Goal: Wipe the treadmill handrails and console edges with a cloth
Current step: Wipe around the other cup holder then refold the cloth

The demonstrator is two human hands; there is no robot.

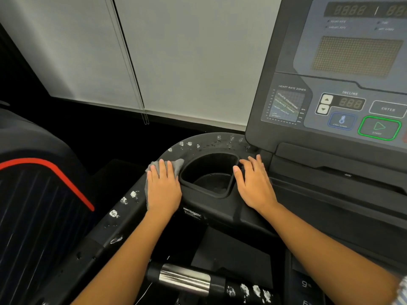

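L hand (pixel 163 190) flat on cloth (pixel 176 163), console (pixel 343 84) w/ "INCLINE", "START"

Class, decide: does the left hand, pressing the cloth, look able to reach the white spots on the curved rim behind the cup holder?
Probably yes. The left hand lies flat on the cloth beside that rim, and nothing stands between it and the white spots.

The black console ledge (pixel 220 208) curves around a cup well (pixel 209 172) — white foam spots (pixel 189 143) dot its rim. My left hand (pixel 164 190) presses a grey cloth (pixel 177 164) flat on it; my right hand (pixel 255 186) rests flat on the well's other side.
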